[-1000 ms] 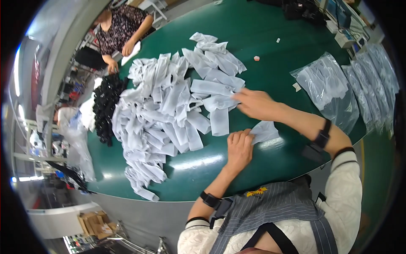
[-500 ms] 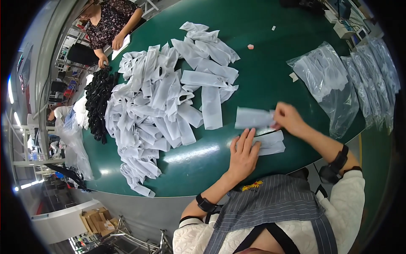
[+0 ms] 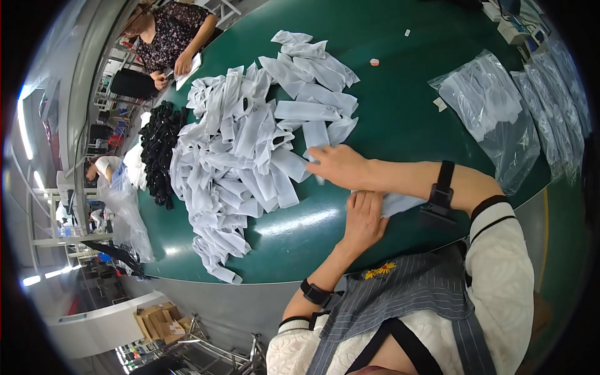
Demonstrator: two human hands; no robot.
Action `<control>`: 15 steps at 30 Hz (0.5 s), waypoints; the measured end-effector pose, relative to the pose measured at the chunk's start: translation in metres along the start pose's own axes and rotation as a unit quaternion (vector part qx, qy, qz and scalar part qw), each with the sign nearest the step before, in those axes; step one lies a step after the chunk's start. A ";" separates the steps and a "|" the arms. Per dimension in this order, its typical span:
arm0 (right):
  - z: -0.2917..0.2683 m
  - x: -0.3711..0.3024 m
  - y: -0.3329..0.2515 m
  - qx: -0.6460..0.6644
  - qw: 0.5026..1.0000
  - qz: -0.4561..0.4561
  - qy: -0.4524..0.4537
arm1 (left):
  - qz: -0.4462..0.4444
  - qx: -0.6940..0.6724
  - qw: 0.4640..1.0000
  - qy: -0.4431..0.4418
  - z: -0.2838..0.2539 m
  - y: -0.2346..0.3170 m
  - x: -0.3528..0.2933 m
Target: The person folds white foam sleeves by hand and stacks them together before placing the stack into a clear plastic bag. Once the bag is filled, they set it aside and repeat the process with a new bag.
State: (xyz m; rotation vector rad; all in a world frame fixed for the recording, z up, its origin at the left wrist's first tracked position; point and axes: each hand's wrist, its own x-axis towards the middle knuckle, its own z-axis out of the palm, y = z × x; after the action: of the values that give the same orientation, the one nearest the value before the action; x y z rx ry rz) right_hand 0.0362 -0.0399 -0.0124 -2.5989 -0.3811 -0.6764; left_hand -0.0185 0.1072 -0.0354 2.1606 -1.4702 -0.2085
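My right hand (image 3: 337,165) reaches left across the green table (image 3: 437,37) to the edge of a big heap of white fabric pieces (image 3: 250,144). Its fingertips lie on one white piece (image 3: 314,133), and I cannot see a firm grip. My left hand (image 3: 365,219) lies flat near the table's front edge, pressing on a small stack of white pieces (image 3: 400,203) that shows under my right forearm. Both wrists carry dark bands.
A pile of black fabric pieces (image 3: 159,147) lies left of the white heap. Clear plastic bags with white pieces (image 3: 487,103) lie at the right, more along the far right edge (image 3: 556,94). Another person (image 3: 172,31) works at the table's far left end.
My right hand laid a white piece on the stack by my left hand, then swung back left to the heap. My left hand stayed on the stack.
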 end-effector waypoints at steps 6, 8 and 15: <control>-0.069 -0.037 0.040 0.341 0.893 0.292 -0.026 | -0.014 0.014 0.999 -0.034 -0.027 0.005 -0.009; -0.056 -0.092 0.062 0.387 0.848 0.352 -0.087 | 0.014 0.024 0.999 -0.027 -0.036 -0.001 -0.002; -0.061 -0.066 0.068 0.275 0.890 0.197 -0.305 | 0.091 0.019 0.995 -0.044 -0.035 -0.025 0.016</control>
State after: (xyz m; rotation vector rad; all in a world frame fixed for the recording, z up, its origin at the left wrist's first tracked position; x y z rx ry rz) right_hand -0.0186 -0.1380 -0.0207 -2.1637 -0.1718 0.3657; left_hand 0.0224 0.1109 -0.0152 2.0552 -1.7224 -0.2163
